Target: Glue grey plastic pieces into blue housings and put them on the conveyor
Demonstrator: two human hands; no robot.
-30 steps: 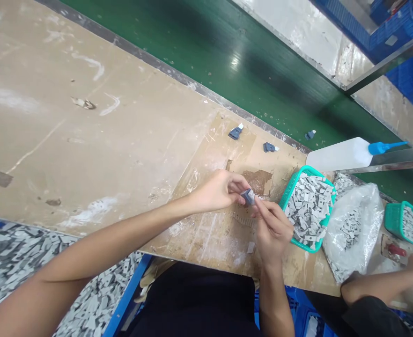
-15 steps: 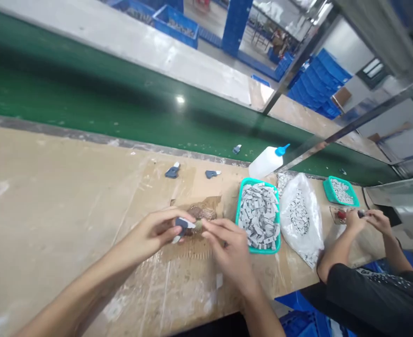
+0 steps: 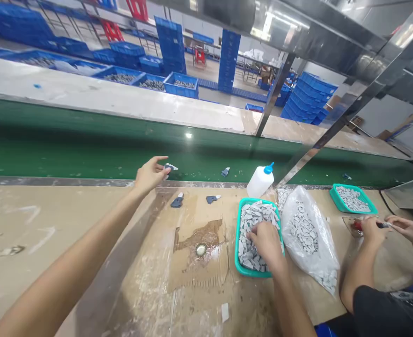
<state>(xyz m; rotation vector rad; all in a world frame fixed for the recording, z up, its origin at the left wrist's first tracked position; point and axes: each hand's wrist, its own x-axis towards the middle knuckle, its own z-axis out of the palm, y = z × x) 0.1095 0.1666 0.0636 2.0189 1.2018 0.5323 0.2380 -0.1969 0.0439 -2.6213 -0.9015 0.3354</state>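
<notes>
Over the green belt, my left hand (image 3: 152, 174) pinches a dark grey and white plastic part (image 3: 170, 167) between thumb and fingers. My right hand (image 3: 267, 241) is down in a teal basket (image 3: 237, 252) of small light-grey plastic pieces (image 3: 257, 213). Its fingers are curled together among the pieces, and what they grip is hidden. Two similar dark plastic parts, one on the left (image 3: 177, 200) and one on the right (image 3: 212, 199), lie on the cardboard-covered table. A round metal cap (image 3: 201, 250) sits on a stained cardboard patch (image 3: 188, 274) between my arms.
A white bottle with a blue nozzle (image 3: 260, 182) stands behind the basket. Right of it lies a clear bag of grey pieces (image 3: 306, 229). A co-worker's hands (image 3: 375, 229) handle a dark part near another teal basket (image 3: 336, 203). Another part (image 3: 225, 172) rests on the green belt (image 3: 136, 150).
My hands were together over the cardboard patch. The left has moved forward over the belt with the part; the right has gone into the basket. The view has tilted up.
</notes>
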